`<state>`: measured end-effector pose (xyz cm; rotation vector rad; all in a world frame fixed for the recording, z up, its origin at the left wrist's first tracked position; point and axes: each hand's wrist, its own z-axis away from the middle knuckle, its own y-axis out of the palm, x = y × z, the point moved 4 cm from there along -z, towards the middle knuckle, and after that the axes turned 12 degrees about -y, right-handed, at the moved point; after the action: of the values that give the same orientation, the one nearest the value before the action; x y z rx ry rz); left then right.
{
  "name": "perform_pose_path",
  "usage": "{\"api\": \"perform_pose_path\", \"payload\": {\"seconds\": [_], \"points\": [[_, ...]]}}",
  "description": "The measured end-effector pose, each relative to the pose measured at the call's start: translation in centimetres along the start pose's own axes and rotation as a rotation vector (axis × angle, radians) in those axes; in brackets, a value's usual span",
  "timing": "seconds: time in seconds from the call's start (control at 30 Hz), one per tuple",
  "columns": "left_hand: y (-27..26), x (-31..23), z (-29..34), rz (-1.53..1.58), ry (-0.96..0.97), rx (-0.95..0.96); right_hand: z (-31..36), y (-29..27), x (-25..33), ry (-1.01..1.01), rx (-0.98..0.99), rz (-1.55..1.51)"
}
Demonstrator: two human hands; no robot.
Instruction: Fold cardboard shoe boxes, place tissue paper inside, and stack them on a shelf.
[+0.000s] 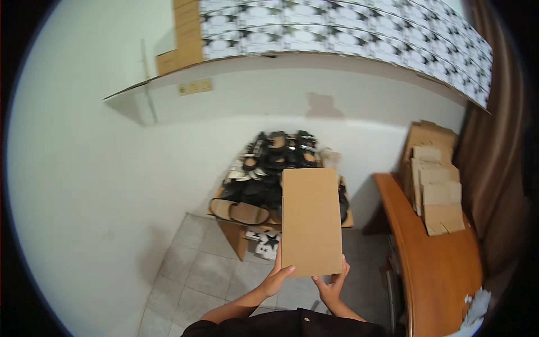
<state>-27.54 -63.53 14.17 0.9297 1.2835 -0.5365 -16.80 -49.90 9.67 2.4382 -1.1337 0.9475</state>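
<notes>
A plain brown cardboard box (pixel 311 222) is held out in front of me, its long flat face turned up toward the camera. My left hand (pixel 275 279) grips its near left corner, the thumb lying on the top face. At the near right corner my right hand (pixel 333 283) holds the box, thumb by the near edge and fingers along the side. Beyond the box, and partly hidden by it, sandals and shoes (pixel 258 191) in black, white and tan lie piled on a low table (pixel 231 233).
Flattened cardboard pieces (pixel 441 191) lean at the far end of a wooden desk (pixel 426 269) on the right. A wall shelf (pixel 135 87) carries stacked black-and-white boxes (pixel 337 28) above. Under the low table is a black-and-white box (pixel 268 245). A brown curtain (pixel 494 140) hangs at the right.
</notes>
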Motion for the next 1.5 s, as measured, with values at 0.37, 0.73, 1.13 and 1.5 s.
{"api": "perform_pose_path", "payload": {"seconds": [0.37, 0.73, 1.13, 1.5], "points": [[-13.8, -8.7, 8.9, 0.074, 0.368, -0.481, -5.7, 20.4, 3.1, -0.323, 0.354, -0.22], [-25.9, -26.7, 5.4, -0.177, 0.662, -0.721, -19.5, 39.4, 5.9, -0.631, 0.173, -0.438], [-36.7, -48.7, -2.2, -0.459, 1.034, -0.677, -40.4, 54.8, 11.7, -0.988, -0.027, -0.32], [-48.5, -61.2, -8.2, -0.187, 1.089, -0.378, -49.9, 65.4, 15.3, -1.178, -0.125, 0.051]]}}
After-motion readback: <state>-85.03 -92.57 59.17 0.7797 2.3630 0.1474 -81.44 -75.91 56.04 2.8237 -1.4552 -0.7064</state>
